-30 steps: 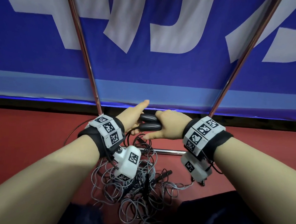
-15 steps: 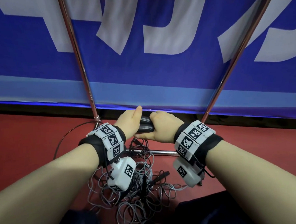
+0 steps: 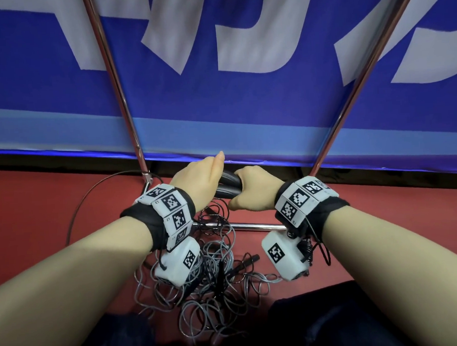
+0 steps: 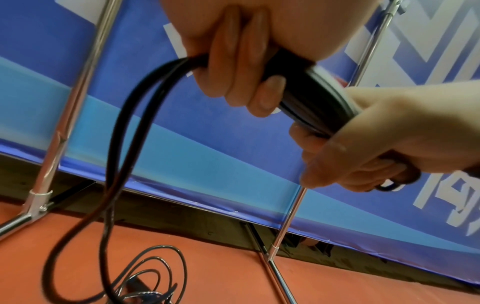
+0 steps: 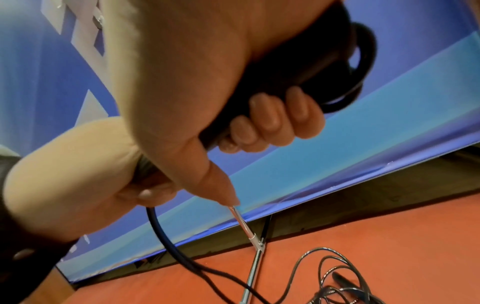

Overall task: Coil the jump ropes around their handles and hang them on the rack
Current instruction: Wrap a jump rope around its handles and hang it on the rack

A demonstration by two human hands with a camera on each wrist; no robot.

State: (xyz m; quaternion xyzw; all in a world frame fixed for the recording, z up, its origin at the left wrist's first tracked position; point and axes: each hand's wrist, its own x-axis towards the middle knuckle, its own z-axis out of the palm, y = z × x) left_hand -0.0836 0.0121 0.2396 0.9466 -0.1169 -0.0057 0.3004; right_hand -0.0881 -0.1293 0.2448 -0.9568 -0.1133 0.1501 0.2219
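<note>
Two black jump rope handles (image 3: 229,184) are held side by side, low in front of the rack. My left hand (image 3: 198,177) grips their left end, fingers (image 4: 239,61) curled round it where the black rope (image 4: 124,133) leaves and loops down to the floor; the thumb points forward. My right hand (image 3: 254,190) grips the right part of the handles (image 5: 298,67), fingers wrapped underneath. In the right wrist view, a short loop of rope (image 5: 363,61) sticks out beyond that fist. The handles' middle is hidden by both hands.
A tangled pile of grey and black ropes (image 3: 209,279) with a loose black handle (image 3: 249,259) lies on the red floor below my wrists. The rack's chrome uprights (image 3: 116,80) (image 3: 362,68) and low crossbar (image 3: 251,226) stand before a blue banner (image 3: 245,105).
My hands have drawn closer together on the handles, so less of the black handles shows between them. The left hand has closed over their left end.
</note>
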